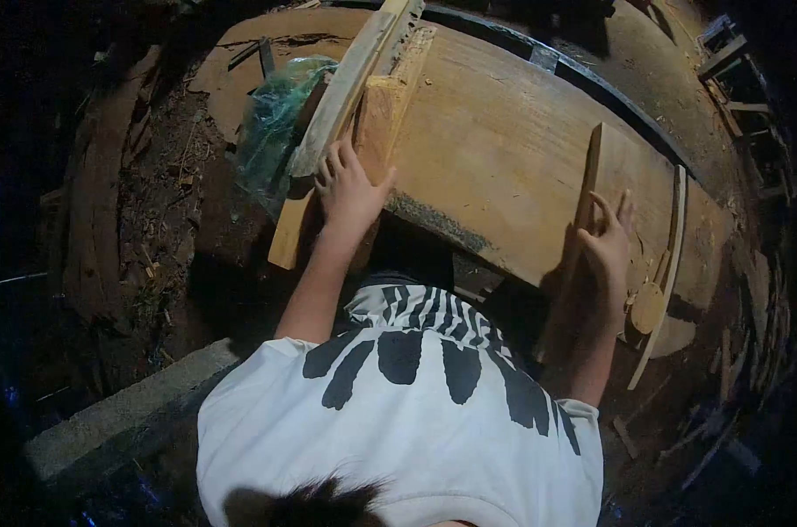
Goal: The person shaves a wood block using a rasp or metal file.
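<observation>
My left hand (350, 189) lies with fingers and thumb spread at the near end of a thick wooden block (378, 119). Its fingertips are beside a long grey-edged wooden strip (341, 92) that slants along the block's left side. On the right, my right hand (609, 233) is raised beside a wooden plank (605, 162), its fingers apart and thumb curved, with nothing visible between them. Both pieces rest on a broad wooden tabletop (495, 140) in front of me.
Crumpled clear green plastic (280, 123) lies left of the strip. A thin curved wooden strip (677, 237) and a round wooden piece (647, 307) sit at the right. A dark metal bar (543, 54) runs along the far edge. A concrete beam (144, 400) lies lower left.
</observation>
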A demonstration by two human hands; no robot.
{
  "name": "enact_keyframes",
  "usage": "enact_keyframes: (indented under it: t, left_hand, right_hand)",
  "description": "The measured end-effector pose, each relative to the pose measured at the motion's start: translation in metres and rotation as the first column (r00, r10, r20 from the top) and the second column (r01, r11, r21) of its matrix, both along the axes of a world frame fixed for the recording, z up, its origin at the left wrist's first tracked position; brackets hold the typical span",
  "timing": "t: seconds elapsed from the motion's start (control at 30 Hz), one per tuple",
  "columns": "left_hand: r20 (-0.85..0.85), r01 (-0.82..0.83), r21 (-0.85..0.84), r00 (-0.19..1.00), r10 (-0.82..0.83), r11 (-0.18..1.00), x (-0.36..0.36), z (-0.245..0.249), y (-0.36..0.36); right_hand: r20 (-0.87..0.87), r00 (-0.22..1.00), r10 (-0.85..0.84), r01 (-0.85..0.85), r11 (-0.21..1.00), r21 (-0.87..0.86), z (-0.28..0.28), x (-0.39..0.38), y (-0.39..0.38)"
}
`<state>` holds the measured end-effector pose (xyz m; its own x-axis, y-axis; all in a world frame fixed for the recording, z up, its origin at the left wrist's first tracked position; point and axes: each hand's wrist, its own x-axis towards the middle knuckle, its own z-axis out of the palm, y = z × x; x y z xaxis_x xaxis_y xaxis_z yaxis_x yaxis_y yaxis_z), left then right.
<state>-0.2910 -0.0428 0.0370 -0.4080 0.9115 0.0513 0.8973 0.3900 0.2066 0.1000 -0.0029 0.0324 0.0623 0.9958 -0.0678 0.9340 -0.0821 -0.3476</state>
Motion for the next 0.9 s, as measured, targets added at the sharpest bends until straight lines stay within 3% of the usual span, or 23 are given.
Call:
enact_keyframes:
  t: [0.07,0.13,0.2,0.33,0.5,0.63,0.7,0.83,0.9]
  left_hand:
    - [0.018,-0.018,-0.040,1.000,0.019,0.999,0.002,-0.008,0.002]
    - [0.039,-0.033,-0.082,0.999,0.036,0.996,0.000,-0.021,0.004]
    - [0.004,-0.002,0.052,1.000,0.002,0.999,-0.002,-0.036,0.003]
    - [0.049,0.046,0.092,0.998,-0.050,0.995,-0.008,-0.045,0.002]
    - [-0.068,0.191,0.074,0.980,-0.186,0.979,0.006,-0.037,-0.008]
    - [-0.121,0.204,0.097,0.974,-0.192,0.974,0.016,-0.041,-0.011]
    - [-0.101,0.236,0.147,0.970,-0.223,0.961,0.020,-0.043,-0.011]
    - [-0.030,0.282,0.188,0.959,-0.282,0.941,0.040,-0.052,-0.018]
    - [0.130,0.328,0.153,0.928,-0.348,0.932,0.058,-0.059,-0.022]
  right_hand:
    - [-0.113,0.994,0.006,-0.006,1.000,0.008,-0.001,0.019,-0.004]
    - [-0.084,0.996,0.009,-0.004,0.998,0.055,-0.010,0.036,-0.008]
    - [-0.082,0.995,-0.051,0.056,0.997,0.061,-0.015,0.051,-0.010]
    - [0.003,0.991,-0.130,0.130,0.991,0.040,-0.022,0.070,-0.013]
    - [-0.019,0.975,-0.221,0.222,0.970,0.097,-0.032,0.094,-0.014]
    - [-0.003,0.957,-0.290,0.289,0.951,0.108,-0.048,0.120,-0.014]
    - [0.054,0.943,-0.327,0.320,0.942,0.104,-0.049,0.124,-0.014]
    - [0.009,0.948,-0.319,0.317,0.945,0.086,-0.053,0.134,-0.014]
    - [0.071,0.929,-0.364,0.360,0.931,0.058,-0.051,0.132,-0.012]
